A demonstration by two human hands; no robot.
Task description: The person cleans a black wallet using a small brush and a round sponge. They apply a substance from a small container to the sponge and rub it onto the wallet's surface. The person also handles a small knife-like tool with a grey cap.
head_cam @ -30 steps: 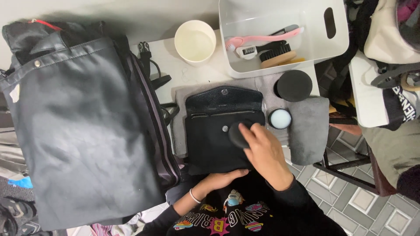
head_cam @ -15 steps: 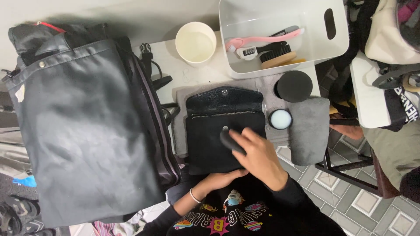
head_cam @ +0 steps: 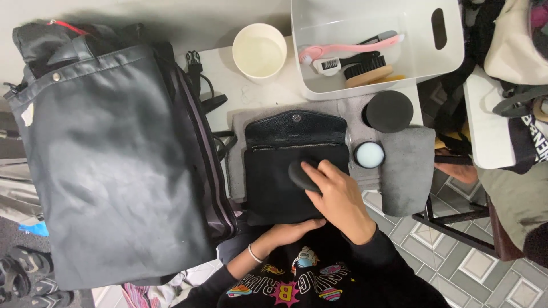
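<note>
A small black leather bag point(head_cam: 273, 183) lies open-flapped on a grey cloth point(head_cam: 406, 169) in front of me. My right hand point(head_cam: 335, 194) presses a dark round applicator pad point(head_cam: 300, 174) onto the bag's front. At the near edge of the bag, my left hand point(head_cam: 291, 232) rests with its fingers flat against it, a thin bracelet on the wrist. An open small tin of pale cream point(head_cam: 369, 154) sits just right of the bag, its black lid point(head_cam: 389, 111) behind it.
A big black backpack point(head_cam: 114, 154) fills the left. A white cup point(head_cam: 260, 50) stands at the back. A white bin point(head_cam: 439, 54) holds a pink toothbrush point(head_cam: 348, 47), a black brush and a wooden brush. Tiled floor and a chair frame lie right.
My right hand has slid the pad leftward across the bag's front, from near its right edge toward the middle. My left hand has stayed at the near edge.
</note>
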